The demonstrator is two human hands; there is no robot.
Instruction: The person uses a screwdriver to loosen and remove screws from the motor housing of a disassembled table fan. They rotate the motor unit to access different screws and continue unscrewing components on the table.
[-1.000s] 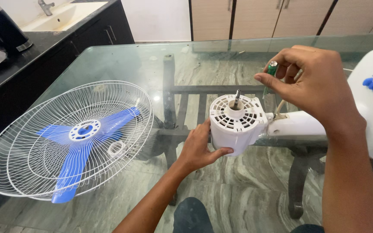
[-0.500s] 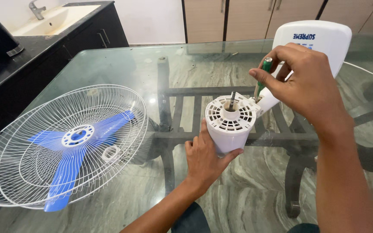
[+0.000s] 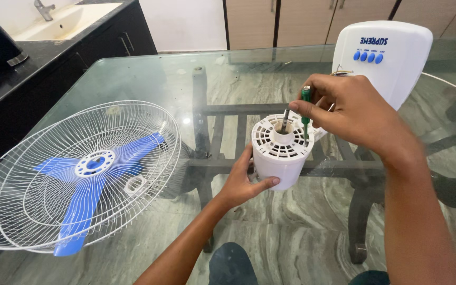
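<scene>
1. Broadly, a glass bench (image 3: 149,79) carries a white wire fan guard (image 3: 80,174) with a blue blade (image 3: 88,184) on its left part.
2. Mid-bench, the white motor housing (image 3: 281,153) stands upright, the left hand (image 3: 244,182) curled around its lower side.
3. Right hand (image 3: 354,113) pinches a green-handled screwdriver (image 3: 305,105), tip down at the housing's vented top.

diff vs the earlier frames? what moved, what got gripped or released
The right hand came down from above the table and set the green-handled screwdriver upright into the face of the white motor housing. Nothing was released or newly gripped. The left hand still grips the housing's side. The wire guard with the blue blade lies as before on the glass table.
</scene>
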